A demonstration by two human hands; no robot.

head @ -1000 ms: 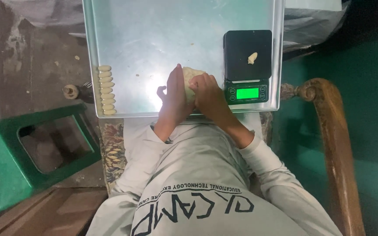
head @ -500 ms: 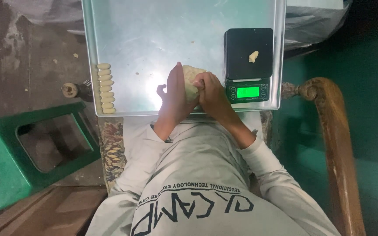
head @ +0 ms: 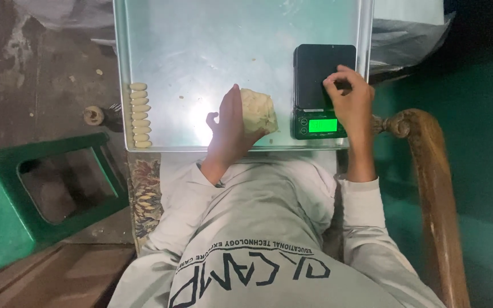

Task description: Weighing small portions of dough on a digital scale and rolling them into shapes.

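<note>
The left hand (head: 229,128) stands on edge, palm pressed to the dough lump (head: 258,111) and fingers together, seemingly steadying it on the metal tray (head: 201,45). At 3 o'clock from the lump sits a black scale (head: 322,91); the right hand (head: 349,100) rests on its platform, fingertips pinched, though on what I cannot tell. At 9 o'clock, small shaped pieces (head: 140,115) line the tray's left edge.

The metal tray (head: 161,34) is smooth and glossy, with glare beside the matt, lumpy dough (head: 259,111). On the tray's right, the scale (head: 322,85) is smooth black plastic. Right of it, a varnished wooden armrest (head: 429,188).
</note>
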